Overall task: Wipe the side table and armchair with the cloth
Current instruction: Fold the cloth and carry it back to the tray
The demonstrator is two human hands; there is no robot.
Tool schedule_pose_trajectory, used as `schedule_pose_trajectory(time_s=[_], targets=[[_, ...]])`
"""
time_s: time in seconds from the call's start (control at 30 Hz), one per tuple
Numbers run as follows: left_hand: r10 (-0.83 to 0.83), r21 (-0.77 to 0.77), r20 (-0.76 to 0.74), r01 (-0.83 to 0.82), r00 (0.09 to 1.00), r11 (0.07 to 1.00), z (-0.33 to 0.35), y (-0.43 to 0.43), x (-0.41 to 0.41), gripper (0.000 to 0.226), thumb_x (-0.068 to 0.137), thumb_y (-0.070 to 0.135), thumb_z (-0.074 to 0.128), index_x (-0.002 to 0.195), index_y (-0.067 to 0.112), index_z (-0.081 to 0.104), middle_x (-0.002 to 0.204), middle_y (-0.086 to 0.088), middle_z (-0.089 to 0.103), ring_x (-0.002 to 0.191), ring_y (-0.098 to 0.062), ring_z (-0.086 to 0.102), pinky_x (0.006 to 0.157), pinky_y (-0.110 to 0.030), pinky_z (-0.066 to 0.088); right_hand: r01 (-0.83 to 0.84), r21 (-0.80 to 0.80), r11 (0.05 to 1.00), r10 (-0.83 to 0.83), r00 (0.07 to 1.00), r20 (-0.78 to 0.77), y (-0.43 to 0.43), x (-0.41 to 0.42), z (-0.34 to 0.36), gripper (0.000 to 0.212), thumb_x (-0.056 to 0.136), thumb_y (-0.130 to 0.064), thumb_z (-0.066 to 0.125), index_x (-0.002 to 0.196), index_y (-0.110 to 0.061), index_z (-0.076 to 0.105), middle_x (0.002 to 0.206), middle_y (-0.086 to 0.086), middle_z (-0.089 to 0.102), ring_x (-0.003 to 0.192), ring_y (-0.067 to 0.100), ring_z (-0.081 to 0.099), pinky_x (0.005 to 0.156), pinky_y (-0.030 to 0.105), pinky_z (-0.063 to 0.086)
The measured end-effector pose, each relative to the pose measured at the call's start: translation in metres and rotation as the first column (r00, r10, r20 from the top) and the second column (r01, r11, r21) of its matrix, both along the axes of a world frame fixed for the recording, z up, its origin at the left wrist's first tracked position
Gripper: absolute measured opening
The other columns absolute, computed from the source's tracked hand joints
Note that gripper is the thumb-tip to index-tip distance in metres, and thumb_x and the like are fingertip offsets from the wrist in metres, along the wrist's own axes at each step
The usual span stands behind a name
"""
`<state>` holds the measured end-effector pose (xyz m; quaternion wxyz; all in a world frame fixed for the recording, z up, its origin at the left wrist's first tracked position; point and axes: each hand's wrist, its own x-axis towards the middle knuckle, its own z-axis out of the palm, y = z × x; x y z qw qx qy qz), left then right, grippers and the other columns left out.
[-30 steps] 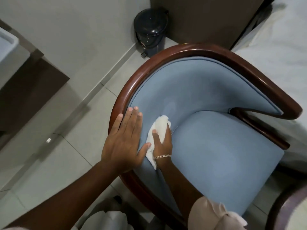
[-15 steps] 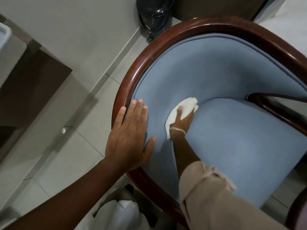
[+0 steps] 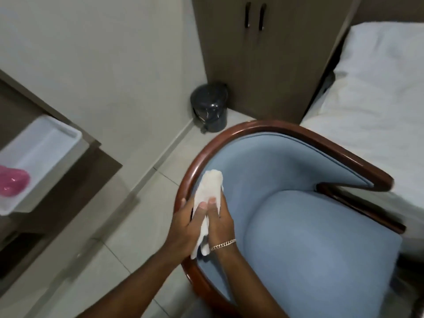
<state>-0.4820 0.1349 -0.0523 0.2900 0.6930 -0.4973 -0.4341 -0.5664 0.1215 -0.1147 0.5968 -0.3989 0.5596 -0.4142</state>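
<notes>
The armchair (image 3: 309,237) has light blue upholstery and a curved dark wooden rim (image 3: 286,129). A white cloth (image 3: 210,189) is stretched over the chair's left inner side, just under the rim. Both hands hold it. My left hand (image 3: 183,228) grips the cloth's left edge with fingertips against the wooden rim. My right hand (image 3: 220,223), with a chain bracelet at the wrist, presses on the cloth's right side. The brown side table (image 3: 75,175) stands at the left, apart from both hands.
A white tray (image 3: 39,154) with a pink object (image 3: 13,182) lies on the side table. A dark pedal bin (image 3: 210,106) stands in the corner beside a brown cabinet (image 3: 263,60). A bed with white sheets (image 3: 371,99) is behind the chair on the right.
My right hand brought the cloth back from the seat's inner back up to the left rim. My left hand left its flat rest on the rim and took hold of the cloth. The view tilted up.
</notes>
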Motion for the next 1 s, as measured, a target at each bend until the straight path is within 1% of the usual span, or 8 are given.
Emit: schedule_pose_trajectory(time_s=[0.07,0.13,0.33,0.43,0.5,0.63,0.77,1.0], targets=[[0.14,0.024,-0.221,-0.138,0.965,0.99,0.028,-0.017,0.025,0.04,0.079,0.05,0.066,0.112,0.028,0.073,0.108,-0.003,0.08,0.098,-0.017,0.076,0.08,-0.029,0.061,0.006,-0.126,0.992,-0.004,1.0,0.009,-0.012,0.024,0.031,0.044,0.1,-0.051,0.03,0.144,-0.053,0.026,0.161,-0.009,0.03,0.146,0.009,0.031,0.121,0.033,0.027],[0.173,0.047,-0.417,-0.169,0.892,0.985,0.054,-0.036,0.069,0.033,0.078,0.038,0.074,0.107,0.022,0.075,0.104,-0.01,0.08,0.093,-0.027,0.077,0.071,-0.034,0.063,-0.058,-0.282,0.958,0.05,0.998,-0.034,-0.026,0.048,0.062,0.04,0.101,-0.044,0.03,0.138,-0.058,0.03,0.16,-0.017,0.028,0.148,0.0,0.023,0.122,0.029,0.021],[0.304,0.148,-0.816,-0.332,0.491,0.932,0.084,-0.065,0.232,0.083,0.069,0.022,0.081,0.144,0.005,0.049,0.141,-0.027,0.058,0.131,-0.044,0.055,0.107,-0.061,0.046,-0.203,-0.288,0.936,0.197,0.979,-0.049,-0.092,0.16,0.112,0.066,0.082,-0.048,0.065,0.141,-0.045,0.035,0.144,-0.014,0.046,0.128,0.006,0.048,0.105,0.03,0.042],[0.305,0.161,-0.906,-0.427,0.294,0.89,0.083,-0.066,0.307,0.08,0.076,0.029,0.066,0.147,0.001,0.043,0.147,-0.026,0.051,0.139,-0.045,0.045,0.116,-0.06,0.034,-0.347,-0.113,0.931,0.359,0.927,0.11,-0.111,0.242,0.117,0.043,0.079,-0.042,0.076,0.116,-0.034,0.057,0.124,-0.005,0.064,0.105,0.008,0.065,0.088,0.026,0.055],[0.406,0.192,-0.88,-0.6,0.245,0.777,0.08,-0.072,0.354,0.076,0.08,0.042,0.064,0.145,0.005,0.048,0.146,-0.026,0.054,0.137,-0.044,0.048,0.115,-0.061,0.036,-0.337,-0.123,0.933,0.344,0.938,0.04,-0.117,0.296,0.115,0.037,0.073,-0.041,0.08,0.102,-0.027,0.063,0.104,-0.004,0.071,0.088,0.009,0.068,0.076,0.026,0.057],[0.708,0.245,-0.643,-0.799,0.29,0.549,0.071,-0.085,0.425,0.078,0.08,0.067,0.063,0.137,0.015,0.054,0.13,-0.013,0.065,0.12,-0.036,0.059,0.108,-0.058,0.045,-0.339,-0.181,0.923,0.33,0.941,-0.079,-0.139,0.39,0.112,0.028,0.073,-0.03,0.082,0.094,-0.025,0.065,0.093,-0.013,0.069,0.078,-0.002,0.064,0.064,0.015,0.051],[0.788,0.181,-0.442,-0.817,0.429,0.547,0.045,-0.098,0.47,0.045,0.091,0.026,0.067,0.133,0.013,0.056,0.127,-0.016,0.066,0.112,-0.037,0.063,0.097,-0.048,0.053,-0.408,-0.212,0.888,0.316,0.876,-0.363,-0.177,0.459,0.099,0.032,0.078,-0.031,0.078,0.106,-0.02,0.067,0.101,-0.004,0.071,0.093,0.018,0.064,0.084,0.033,0.053],[0.687,0.129,-0.23,-0.678,0.689,0.724,0.005,-0.104,0.475,0.073,0.092,0.001,0.058,0.156,0.013,0.025,0.154,-0.015,0.042,0.14,-0.034,0.045,0.112,-0.04,0.041,-0.724,0.136,0.677,0.557,0.382,-0.738,-0.21,0.498,0.066,0.05,0.094,-0.037,0.052,0.14,-0.02,0.048,0.133,0.009,0.062,0.122,0.029,0.056,0.099,0.032,0.041]])
